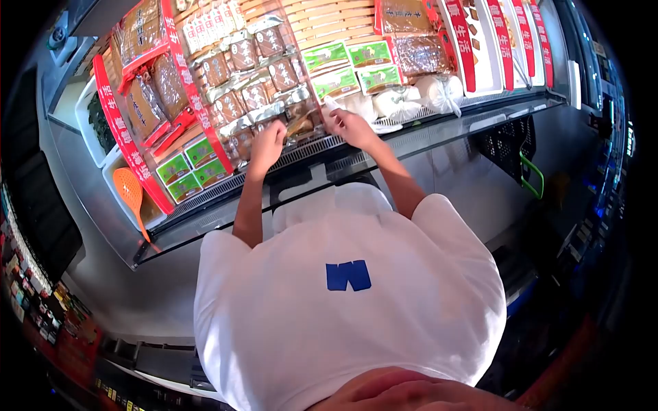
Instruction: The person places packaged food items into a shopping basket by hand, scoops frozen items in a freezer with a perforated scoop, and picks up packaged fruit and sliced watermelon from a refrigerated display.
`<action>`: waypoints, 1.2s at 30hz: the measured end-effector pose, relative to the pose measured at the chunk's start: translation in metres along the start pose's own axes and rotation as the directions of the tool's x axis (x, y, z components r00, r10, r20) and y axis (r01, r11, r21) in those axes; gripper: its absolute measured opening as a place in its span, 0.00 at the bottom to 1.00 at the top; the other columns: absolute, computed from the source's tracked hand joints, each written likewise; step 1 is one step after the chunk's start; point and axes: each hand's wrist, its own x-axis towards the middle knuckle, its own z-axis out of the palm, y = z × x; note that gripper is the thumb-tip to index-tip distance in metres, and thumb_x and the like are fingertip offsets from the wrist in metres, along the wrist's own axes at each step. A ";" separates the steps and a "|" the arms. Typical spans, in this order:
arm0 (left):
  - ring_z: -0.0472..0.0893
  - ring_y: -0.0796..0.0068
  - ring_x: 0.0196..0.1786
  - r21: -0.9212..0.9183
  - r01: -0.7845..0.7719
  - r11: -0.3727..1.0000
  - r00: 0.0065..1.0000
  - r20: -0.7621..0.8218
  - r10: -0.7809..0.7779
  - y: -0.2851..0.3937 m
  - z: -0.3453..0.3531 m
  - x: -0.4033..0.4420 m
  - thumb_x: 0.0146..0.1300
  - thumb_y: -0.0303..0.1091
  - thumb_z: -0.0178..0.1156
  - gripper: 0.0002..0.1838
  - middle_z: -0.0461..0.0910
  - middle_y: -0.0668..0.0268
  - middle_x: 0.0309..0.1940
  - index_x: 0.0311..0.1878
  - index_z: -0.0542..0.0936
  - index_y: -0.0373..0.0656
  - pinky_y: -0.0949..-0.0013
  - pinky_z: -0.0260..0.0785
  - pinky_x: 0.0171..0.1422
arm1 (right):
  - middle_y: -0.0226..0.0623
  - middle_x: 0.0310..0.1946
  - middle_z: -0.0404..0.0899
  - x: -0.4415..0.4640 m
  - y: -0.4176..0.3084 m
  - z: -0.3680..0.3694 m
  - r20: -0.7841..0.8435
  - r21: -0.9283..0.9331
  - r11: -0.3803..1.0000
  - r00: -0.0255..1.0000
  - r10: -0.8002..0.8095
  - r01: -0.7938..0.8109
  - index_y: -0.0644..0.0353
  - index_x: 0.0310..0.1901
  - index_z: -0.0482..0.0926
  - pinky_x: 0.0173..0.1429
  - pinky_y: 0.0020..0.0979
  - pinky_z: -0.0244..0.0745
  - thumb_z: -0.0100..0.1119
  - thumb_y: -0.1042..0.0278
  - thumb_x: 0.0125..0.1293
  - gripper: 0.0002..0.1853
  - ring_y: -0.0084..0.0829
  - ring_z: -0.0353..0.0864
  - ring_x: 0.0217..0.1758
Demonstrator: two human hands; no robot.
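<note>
My left hand (269, 145) is closed, its fingers curled at the near edge of the brown vacuum-packed blocks (255, 96); anything inside it is hidden. To its right, my right hand (351, 128) is closed too, beside the clear-and-red divider at the right side of those packs. A small white thing (331, 103) shows at its fingertips, too unclear to name. White bagged items (397, 103) lie just right of this hand. Green-and-white packets (336, 82) sit beyond it on the slatted bamboo mat (329, 24).
Red strips with white characters (133, 137) divide the display. An orange slotted ladle (129, 194) rests at the left in a white tray. The counter's metal-and-glass front edge (411, 144) runs before me. A black basket with a green handle (533, 175) is at the right.
</note>
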 end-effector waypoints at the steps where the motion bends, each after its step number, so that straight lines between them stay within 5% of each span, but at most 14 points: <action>1: 0.73 0.50 0.31 0.034 0.038 0.999 0.999 -0.030 -0.037 0.018 -0.010 -0.004 0.59 0.32 0.48 0.05 0.72 0.52 0.24 0.32 0.70 0.42 0.61 0.64 0.32 | 0.45 0.30 0.76 0.007 0.006 -0.004 0.044 -0.126 0.992 0.999 0.001 0.005 0.62 0.46 0.70 0.38 0.33 0.71 0.56 0.63 0.54 0.19 0.39 0.77 0.32; 3: 0.75 0.61 0.28 -0.020 0.084 0.996 0.989 -0.121 -0.086 0.048 -0.028 -0.005 0.60 0.31 0.49 0.04 0.73 0.57 0.22 0.34 0.71 0.41 0.67 0.64 0.31 | 0.46 0.31 0.75 0.021 0.017 -0.015 0.102 -0.137 0.982 0.988 -0.116 0.129 0.63 0.48 0.68 0.39 0.33 0.71 0.57 0.61 0.53 0.23 0.40 0.77 0.33; 6: 0.67 0.85 0.29 -0.317 0.237 0.918 0.956 -0.093 -0.279 0.082 -0.044 0.032 0.62 0.31 0.49 0.06 0.69 0.73 0.25 0.36 0.70 0.38 0.78 0.61 0.31 | 0.37 0.40 0.73 0.049 0.038 -0.047 0.310 0.477 0.879 0.935 -0.172 0.003 0.60 0.52 0.67 0.46 0.30 0.68 0.55 0.56 0.57 0.24 0.31 0.73 0.41; 7: 0.67 0.85 0.29 -0.300 0.233 0.925 0.957 -0.101 -0.273 0.085 -0.042 0.050 0.62 0.31 0.49 0.06 0.69 0.73 0.25 0.36 0.70 0.38 0.78 0.61 0.31 | 0.35 0.42 0.72 0.057 0.040 -0.057 0.327 0.610 0.791 0.925 -0.194 -0.050 0.59 0.53 0.67 0.47 0.29 0.68 0.54 0.55 0.59 0.24 0.29 0.73 0.41; 8: 0.67 0.84 0.31 -0.377 0.222 0.899 0.965 -0.045 -0.257 0.086 -0.040 0.072 0.63 0.31 0.49 0.06 0.69 0.73 0.26 0.38 0.70 0.38 0.79 0.62 0.32 | 0.34 0.44 0.71 0.058 0.047 -0.074 0.449 0.638 0.699 0.893 0.003 -0.323 0.57 0.55 0.65 0.49 0.29 0.68 0.51 0.55 0.61 0.23 0.25 0.72 0.42; 12: 0.70 0.83 0.35 -0.534 0.237 0.812 0.966 0.044 -0.253 0.086 -0.004 0.173 0.63 0.31 0.49 0.08 0.70 0.70 0.32 0.41 0.70 0.39 0.77 0.69 0.35 | 0.31 0.38 0.74 0.077 0.074 -0.121 0.336 0.918 0.228 0.942 -0.004 -0.326 0.61 0.51 0.67 0.40 0.25 0.74 0.47 0.58 0.64 0.19 0.23 0.78 0.35; 18: 0.74 0.76 0.40 -0.570 0.376 0.730 0.915 0.104 -0.389 0.067 0.068 0.286 0.61 0.36 0.51 0.12 0.72 0.63 0.38 0.44 0.70 0.38 0.76 0.74 0.35 | 0.26 0.31 0.73 0.124 0.146 -0.138 0.124 0.935 0.293 0.960 0.250 -0.197 0.58 0.39 0.74 0.34 0.20 0.75 0.52 0.73 0.58 0.07 0.17 0.73 0.27; 20: 0.75 0.73 0.44 -0.743 0.449 0.496 0.836 0.153 -0.527 0.059 0.079 0.305 0.60 0.37 0.52 0.14 0.72 0.63 0.40 0.47 0.69 0.40 0.72 0.72 0.41 | 0.27 0.28 0.72 0.147 0.154 -0.140 0.132 0.930 0.295 0.947 0.293 -0.220 0.58 0.38 0.74 0.33 0.20 0.75 0.51 0.75 0.58 0.06 0.17 0.72 0.25; 25: 0.69 0.64 0.55 -0.880 0.275 0.387 0.857 0.042 -0.514 0.055 0.070 0.315 0.59 0.34 0.54 0.23 0.69 0.57 0.51 0.55 0.61 0.40 0.63 0.63 0.55 | 0.24 0.30 0.72 0.236 0.147 -0.130 0.021 0.897 0.418 0.958 0.285 -0.144 0.53 0.32 0.73 0.34 0.23 0.73 0.52 0.77 0.57 0.05 0.17 0.71 0.34; 27: 0.67 0.65 0.57 -0.877 0.191 0.441 0.856 -0.072 -0.513 0.058 0.061 0.305 0.59 0.34 0.53 0.24 0.67 0.57 0.54 0.57 0.59 0.39 0.63 0.61 0.56 | 0.27 0.24 0.70 0.281 0.138 -0.125 -0.065 0.910 0.414 0.979 0.191 -0.021 0.58 0.34 0.73 0.23 0.19 0.64 0.50 0.79 0.57 0.05 0.18 0.69 0.24; 29: 0.68 0.67 0.56 -0.879 0.118 0.461 0.894 -0.108 -0.435 0.065 0.055 0.277 0.61 0.35 0.51 0.24 0.65 0.58 0.55 0.58 0.59 0.41 0.63 0.60 0.56 | 0.24 0.25 0.72 0.324 0.124 -0.121 -0.125 0.890 0.456 0.963 0.237 0.003 0.57 0.32 0.73 0.28 0.21 0.72 0.51 0.79 0.57 0.05 0.16 0.69 0.25; 32: 0.72 0.67 0.51 -0.881 0.143 0.452 0.890 -0.085 -0.447 0.083 0.042 0.210 0.62 0.35 0.48 0.20 0.69 0.57 0.51 0.57 0.61 0.42 0.64 0.63 0.54 | 0.26 0.21 0.72 0.395 0.133 -0.103 -0.349 0.825 0.532 0.913 0.213 0.191 0.57 0.31 0.75 0.20 0.20 0.65 0.51 0.80 0.56 0.05 0.17 0.68 0.18; 34: 0.75 0.69 0.45 -0.879 0.183 0.441 0.851 -0.083 -0.518 0.077 0.039 0.153 0.63 0.35 0.48 0.19 0.73 0.58 0.47 0.56 0.62 0.42 0.68 0.66 0.50 | 0.28 0.21 0.72 0.411 0.119 -0.110 -0.302 0.853 0.512 0.893 0.334 0.097 0.56 0.32 0.76 0.21 0.20 0.65 0.52 0.80 0.55 0.07 0.19 0.69 0.20; 36: 0.77 0.72 0.41 -0.868 0.309 0.389 0.698 -0.071 -0.712 0.057 0.044 0.091 0.62 0.35 0.49 0.18 0.75 0.60 0.43 0.55 0.64 0.43 0.72 0.68 0.45 | 0.30 0.22 0.72 0.462 0.168 -0.084 -0.499 0.714 0.677 0.809 0.311 0.180 0.58 0.34 0.77 0.20 0.24 0.70 0.53 0.81 0.53 0.08 0.22 0.72 0.21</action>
